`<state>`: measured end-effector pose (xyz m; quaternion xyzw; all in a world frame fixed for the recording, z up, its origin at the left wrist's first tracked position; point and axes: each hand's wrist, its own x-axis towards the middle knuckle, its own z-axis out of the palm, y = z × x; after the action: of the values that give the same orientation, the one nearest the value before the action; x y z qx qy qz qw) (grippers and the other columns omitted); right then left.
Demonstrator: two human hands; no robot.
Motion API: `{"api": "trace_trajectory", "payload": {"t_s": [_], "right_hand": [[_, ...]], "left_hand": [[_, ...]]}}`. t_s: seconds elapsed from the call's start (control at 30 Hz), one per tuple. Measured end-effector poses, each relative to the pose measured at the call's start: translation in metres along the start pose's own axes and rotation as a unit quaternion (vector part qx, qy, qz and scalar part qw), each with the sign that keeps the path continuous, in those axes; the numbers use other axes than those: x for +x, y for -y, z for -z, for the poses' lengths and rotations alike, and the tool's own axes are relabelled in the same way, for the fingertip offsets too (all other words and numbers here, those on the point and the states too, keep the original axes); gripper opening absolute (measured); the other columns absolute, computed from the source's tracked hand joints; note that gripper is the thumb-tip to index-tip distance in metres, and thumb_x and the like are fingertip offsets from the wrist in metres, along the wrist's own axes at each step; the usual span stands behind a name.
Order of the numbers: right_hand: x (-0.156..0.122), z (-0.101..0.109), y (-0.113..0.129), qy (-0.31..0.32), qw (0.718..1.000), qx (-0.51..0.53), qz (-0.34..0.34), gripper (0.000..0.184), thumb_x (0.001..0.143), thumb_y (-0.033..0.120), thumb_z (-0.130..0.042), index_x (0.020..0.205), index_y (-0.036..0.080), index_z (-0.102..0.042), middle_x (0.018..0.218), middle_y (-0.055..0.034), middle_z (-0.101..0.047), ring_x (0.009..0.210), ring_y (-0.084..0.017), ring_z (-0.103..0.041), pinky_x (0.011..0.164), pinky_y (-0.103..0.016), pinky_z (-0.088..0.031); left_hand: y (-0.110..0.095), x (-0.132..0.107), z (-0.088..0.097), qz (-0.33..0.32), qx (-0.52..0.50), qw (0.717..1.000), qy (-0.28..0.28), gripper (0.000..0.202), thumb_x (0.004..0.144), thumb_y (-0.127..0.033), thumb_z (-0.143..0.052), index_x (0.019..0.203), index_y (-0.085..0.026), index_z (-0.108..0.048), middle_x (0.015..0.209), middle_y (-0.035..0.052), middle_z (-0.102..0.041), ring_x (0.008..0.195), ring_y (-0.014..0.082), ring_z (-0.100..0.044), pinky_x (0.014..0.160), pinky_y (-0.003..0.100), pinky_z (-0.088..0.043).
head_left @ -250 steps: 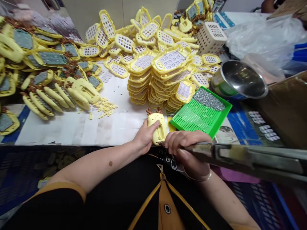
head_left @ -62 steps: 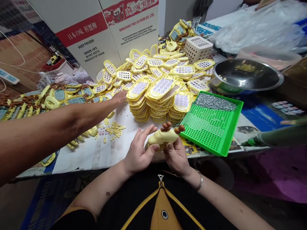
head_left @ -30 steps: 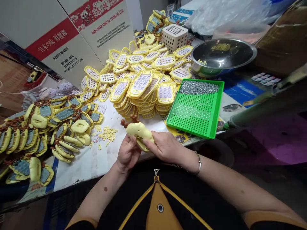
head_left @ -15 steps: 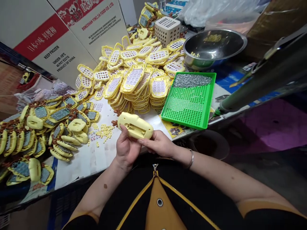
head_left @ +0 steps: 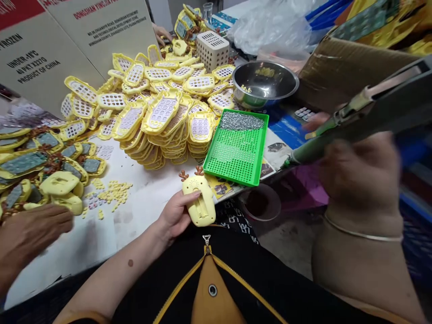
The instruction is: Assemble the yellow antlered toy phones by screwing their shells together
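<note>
Here, left hand [head_left: 173, 217] half closed, gripping yellow plastic toy shell with brown antlers [head_left: 200, 203] at near edge of white table [head_left: 141, 211]. Right hand [head_left: 359, 173], blurred, close to camera, wrapped round grey-green powered screwdriver [head_left: 354, 114], hiding table's right end. Green perforated plastic tray [head_left: 236, 153] with silver screws just beyond shell; stacked yellow keypad fronts [head_left: 162, 121] behind. Another person's hand [head_left: 32, 234] at left, near loose yellow buttons [head_left: 111, 193].

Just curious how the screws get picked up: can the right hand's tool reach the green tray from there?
Probably yes. The right hand grips the screwdriver, its tip close beside the green tray; nothing lies between, and the left hand holds the yellow toy apart.
</note>
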<state>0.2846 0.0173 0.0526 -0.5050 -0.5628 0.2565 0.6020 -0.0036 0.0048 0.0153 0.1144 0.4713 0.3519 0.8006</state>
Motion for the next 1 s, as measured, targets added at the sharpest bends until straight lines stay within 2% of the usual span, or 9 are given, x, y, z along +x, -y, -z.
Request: {"api": "trace_trajectory", "payload": {"t_s": [0.1,0.17,0.23,0.3,0.4,0.47,0.6,0.83,1.0], "right_hand": [[0.017,-0.010,-0.003,0.007,0.991,0.109,-0.071,0.036,0.062,0.050,-0.086,0.077,0.022,-0.071,0.066,0.0002,-0.064,0.059,-0.014,-0.060,0.060,-0.033,-0.047],[0.025,-0.023,-0.003,0.008,0.988,0.153,-0.029,0.034,0.060,0.046,-0.087,0.075,0.020,-0.070,0.057,0.0019,-0.060,0.053,-0.012,-0.059,0.055,-0.032,-0.045],[0.029,-0.038,-0.003,0.006,0.982,0.186,0.031,0.030,0.063,0.040,-0.088,0.077,0.022,-0.068,0.060,0.0012,-0.062,0.055,-0.014,-0.063,0.056,-0.033,-0.048],[0.030,-0.055,-0.006,0.010,0.978,0.203,0.055,0.027,0.068,0.035,-0.086,0.083,0.024,-0.066,0.061,0.0029,-0.063,0.054,-0.013,-0.062,0.055,-0.031,-0.049],[0.027,-0.075,-0.018,0.028,0.981,0.188,0.036,0.032,0.072,0.043,-0.082,0.089,0.027,-0.060,0.056,0.0081,-0.053,0.044,-0.009,-0.052,0.048,-0.028,-0.046],[0.025,-0.084,-0.029,0.032,0.987,0.155,0.035,0.036,0.072,0.051,-0.079,0.088,0.027,-0.057,0.059,0.0080,-0.051,0.046,-0.010,-0.051,0.048,-0.029,-0.047],[0.025,-0.092,-0.043,0.038,0.990,0.131,0.043,0.039,0.075,0.058,-0.073,0.093,0.029,-0.055,0.062,0.0070,-0.050,0.048,-0.011,-0.050,0.050,-0.031,-0.048],[0.029,-0.096,-0.048,0.052,0.988,0.136,0.057,0.034,0.078,0.055,-0.072,0.094,0.031,-0.055,0.059,0.0073,-0.047,0.047,-0.011,-0.048,0.050,-0.031,-0.046],[0.024,-0.100,-0.050,0.058,0.986,0.140,0.068,0.030,0.080,0.051,-0.072,0.094,0.031,-0.056,0.060,0.0069,-0.048,0.049,-0.011,-0.049,0.052,-0.032,-0.047]], "left_hand": [[0.002,0.007,-0.002,0.014,0.013,1.000,0.005,0.027,0.071,-0.009,-0.072,0.098,-0.009,-0.070,0.090,0.0115,-0.077,0.078,0.0217,-0.072,0.080,0.034,-0.058],[0.001,0.008,-0.001,0.008,0.014,1.000,0.011,0.033,0.068,-0.009,-0.074,0.100,-0.011,-0.070,0.091,0.0110,-0.077,0.081,0.0229,-0.072,0.083,0.036,-0.057],[-0.001,0.009,-0.002,0.002,0.018,1.000,0.016,0.036,0.066,-0.009,-0.075,0.101,-0.011,-0.070,0.093,0.0109,-0.077,0.084,0.0245,-0.072,0.085,0.038,-0.056],[-0.003,0.009,-0.002,0.005,0.024,1.000,0.017,0.036,0.066,-0.009,-0.076,0.101,-0.012,-0.070,0.094,0.0112,-0.077,0.085,0.0253,-0.072,0.086,0.038,-0.056],[-0.005,0.010,-0.002,0.017,0.030,0.999,0.018,0.034,0.065,-0.012,-0.078,0.099,-0.012,-0.071,0.092,0.0111,-0.076,0.083,0.0249,-0.072,0.083,0.039,-0.057],[-0.005,0.010,-0.001,0.022,0.033,0.999,0.021,0.034,0.065,-0.014,-0.079,0.098,-0.012,-0.071,0.092,0.0109,-0.076,0.081,0.0243,-0.071,0.080,0.037,-0.058],[-0.005,0.011,0.002,0.032,0.039,0.998,0.030,0.032,0.066,-0.017,-0.080,0.097,-0.013,-0.071,0.091,0.0109,-0.076,0.079,0.0236,-0.071,0.076,0.035,-0.058],[-0.007,0.012,0.003,0.047,0.038,0.998,0.027,0.035,0.065,-0.016,-0.080,0.099,-0.012,-0.072,0.095,0.0126,-0.076,0.081,0.0241,-0.071,0.076,0.035,-0.057],[-0.007,0.011,0.001,0.050,0.052,0.997,0.036,0.029,0.069,-0.017,-0.077,0.098,-0.015,-0.073,0.095,0.0095,-0.076,0.088,0.0269,-0.071,0.078,0.035,-0.056]]}}
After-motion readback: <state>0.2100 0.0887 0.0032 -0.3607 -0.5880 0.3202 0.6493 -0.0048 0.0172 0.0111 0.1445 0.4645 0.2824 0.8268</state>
